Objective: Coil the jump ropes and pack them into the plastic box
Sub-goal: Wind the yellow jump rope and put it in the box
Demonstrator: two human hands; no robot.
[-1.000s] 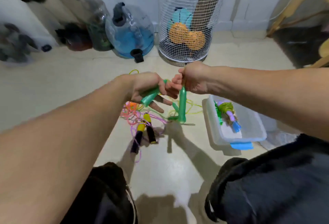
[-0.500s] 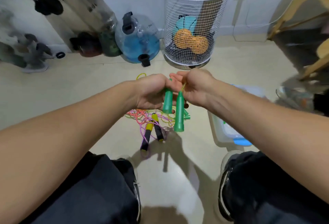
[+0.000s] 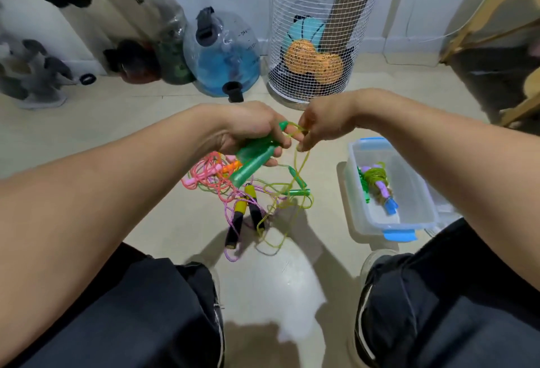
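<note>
My left hand (image 3: 251, 131) grips both green handles (image 3: 252, 161) of a jump rope side by side, tips pointing down-left. Its yellow-green cord (image 3: 295, 189) hangs in loose loops to the floor. My right hand (image 3: 318, 126) pinches that cord just right of the handle tops. On the floor below lies a tangle of ropes: a pink cord (image 3: 209, 180), a purple rope with yellow-and-black handles (image 3: 242, 215), and another green handle (image 3: 298, 192). The clear plastic box (image 3: 409, 221) with blue clips stands on the right and holds one coiled rope (image 3: 377, 183).
A white wire basket (image 3: 318, 31) with balls stands just beyond my hands. A blue water jug (image 3: 225, 54) and dark bags sit along the wall at left. A wooden frame (image 3: 496, 16) is at far right. My knees and shoes fill the bottom.
My left hand has taken both green handles together and tilted them. My right hand has let go of its handle and now pinches the cord. The box has come fully into sight.
</note>
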